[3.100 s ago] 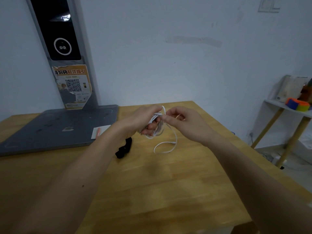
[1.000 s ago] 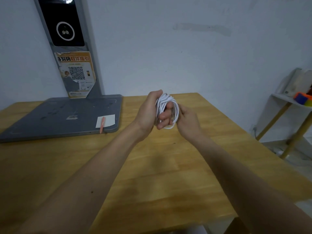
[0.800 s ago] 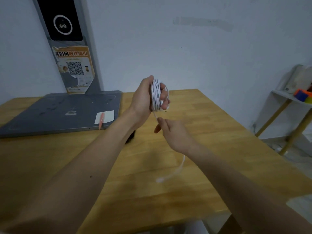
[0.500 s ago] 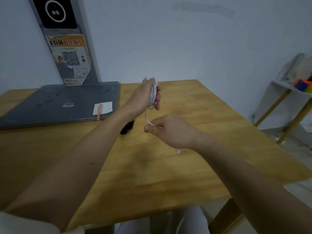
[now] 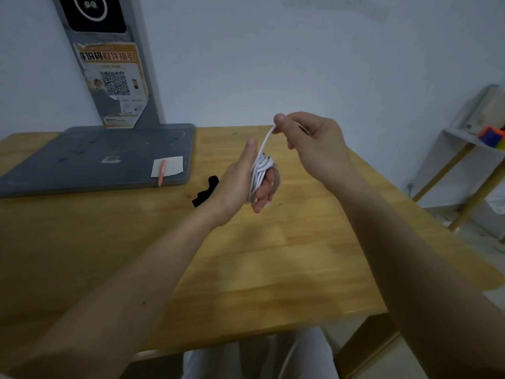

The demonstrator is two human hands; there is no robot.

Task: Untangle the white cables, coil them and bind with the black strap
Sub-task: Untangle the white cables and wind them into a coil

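Note:
The white cable is wound in several turns around the fingers of my left hand, held above the middle of the wooden table. One strand runs up and to the right from the coil. My right hand pinches that free end, raised above and to the right of the coil. The black strap lies on the table just left of my left wrist, partly hidden by it.
A grey flat base with an upright post stands at the back left, with a white slip and a small orange pen on its corner. A white shelf with colourful items stands beyond the table's right edge.
My right hand has risen from below the coil to above and right of it, pulling the free strand up. My left hand has turned and dropped slightly with the coil.

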